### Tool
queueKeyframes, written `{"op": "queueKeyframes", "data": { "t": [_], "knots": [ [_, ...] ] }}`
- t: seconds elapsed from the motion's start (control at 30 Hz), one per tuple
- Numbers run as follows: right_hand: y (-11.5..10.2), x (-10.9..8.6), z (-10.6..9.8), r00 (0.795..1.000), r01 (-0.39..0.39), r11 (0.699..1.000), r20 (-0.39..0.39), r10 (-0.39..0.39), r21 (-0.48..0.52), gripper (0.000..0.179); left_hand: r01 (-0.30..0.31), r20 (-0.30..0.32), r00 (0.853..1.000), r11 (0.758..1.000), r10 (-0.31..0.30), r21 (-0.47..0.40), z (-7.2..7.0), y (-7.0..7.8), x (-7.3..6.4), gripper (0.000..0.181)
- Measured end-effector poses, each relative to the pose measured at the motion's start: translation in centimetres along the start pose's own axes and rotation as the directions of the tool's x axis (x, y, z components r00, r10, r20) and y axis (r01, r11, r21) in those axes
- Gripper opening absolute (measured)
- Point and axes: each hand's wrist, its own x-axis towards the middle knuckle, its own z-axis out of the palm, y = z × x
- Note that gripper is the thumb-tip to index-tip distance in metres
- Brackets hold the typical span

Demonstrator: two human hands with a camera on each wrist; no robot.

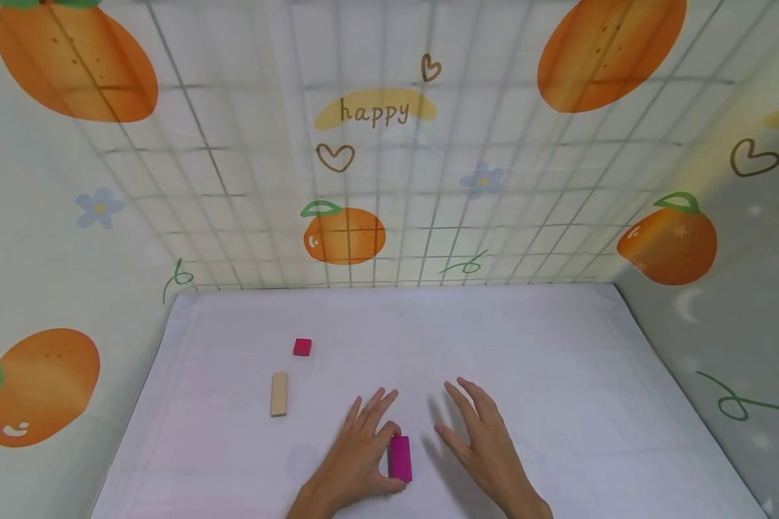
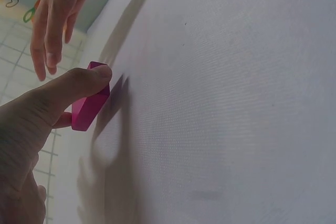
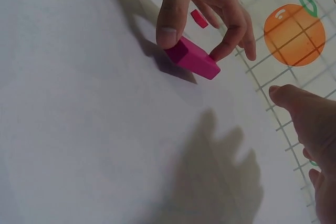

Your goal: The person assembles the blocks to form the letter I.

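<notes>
My left hand pinches a magenta rectangular block end to end, thumb at the near end and index finger at the far end, the other fingers spread. In the left wrist view the thumb lies on one end of the magenta block, and its shadow falls on the white cloth beside it. To the right of the block, my right hand hovers over the table with its fingers relaxed and holds nothing. The right wrist view shows a gap between this right hand and the magenta block.
On the white-covered table, a plain wooden block lies left of my left hand. Farther back sits a small red block. A printed curtain with oranges rises along the table's back edge, and more printed cloth flanks both sides.
</notes>
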Motion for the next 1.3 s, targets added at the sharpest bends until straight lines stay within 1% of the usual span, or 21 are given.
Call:
{"op": "queueKeyframes", "data": {
  "t": [0.17,0.33,0.57,0.67,0.8,0.97,1.17,1.3],
  "knots": [
    [-0.1,-0.1,0.0,1.0,0.007,1.0,0.0,-0.007,0.013,0.073,-0.006,-0.004,1.0,1.0,0.006,-0.001,0.3,0.0,-0.1,0.062],
    [-0.3,-0.3,0.1,1.0,0.002,1.0,0.024,-0.002,0.021,0.07,-0.019,-0.021,1.0,1.0,0.019,0.008,0.6,0.1,-0.3,0.063],
    [-0.3,-0.4,0.1,0.999,0.029,0.999,0.027,-0.029,0.02,0.069,0.023,0.032,0.999,1.0,-0.023,0.003,1.0,0.3,-0.4,0.064],
    [-0.4,-0.4,0.2,0.999,0.048,0.999,0.025,-0.048,0.014,0.07,0.023,0.031,0.999,1.0,-0.023,0.006,1.1,0.3,-0.4,0.064],
    [-0.7,-0.5,0.4,0.997,0.061,0.998,0.037,-0.062,0.015,0.07,0.009,0.014,1.0,1.0,-0.009,0.005,1.1,0.2,-0.5,0.065],
    [-0.8,-0.9,1.0,0.994,0.058,0.998,0.09,-0.06,0.035,0.068,-0.005,-0.014,1.0,1.0,0.005,0.018,1.2,0.1,-0.5,0.065],
    [-0.9,-1.3,1.8,0.982,0.099,0.994,0.157,-0.105,0.041,0.069,-0.017,-0.028,0.999,0.999,0.019,0.047,0.9,0.0,-0.6,0.071],
    [-1.5,-1.4,2.0,0.972,0.07,0.997,0.223,-0.078,0.045,0.066,-0.029,-0.062,0.998,0.998,0.033,0.063,0.5,-0.3,-0.6,0.076]
  ]
}}
